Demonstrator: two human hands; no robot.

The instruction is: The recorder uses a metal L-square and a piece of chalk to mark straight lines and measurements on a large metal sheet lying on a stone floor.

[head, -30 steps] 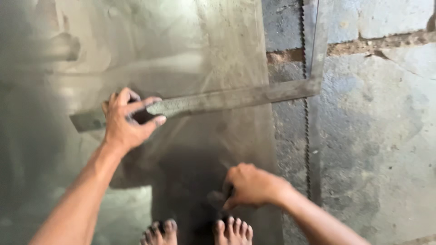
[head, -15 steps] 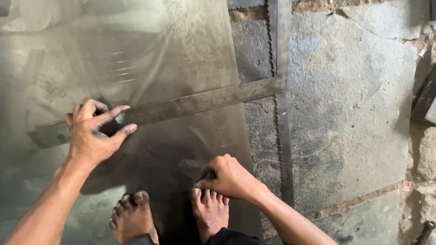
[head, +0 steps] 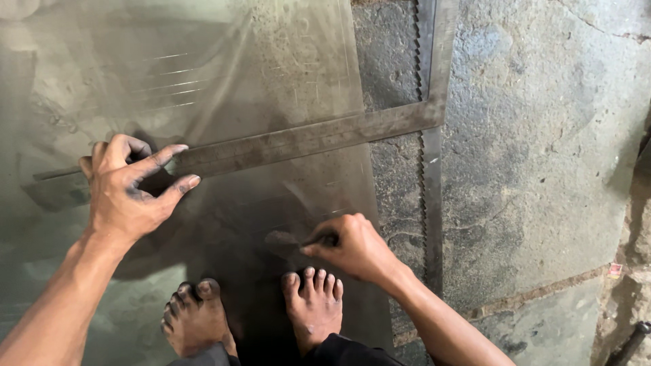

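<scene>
Fingers, left hand (head: pixel 129 193): spread, pressing long grey metal square's blade (head: pixel 285 142), which ran left-right.
Fingers, right hand (head: pixel 356 247): pinched a small dark scriber (head: pixel 324 239), below the blade, nearer.

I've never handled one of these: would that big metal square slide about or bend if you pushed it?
The square looks like flat steel, so probably stiff and heavy for its size. It lies flat on a smooth, shiny sheet, so it could slide easily; the left hand presses on it, perhaps for that reason. Being flat, it seems unlikely to roll or tip.
</scene>
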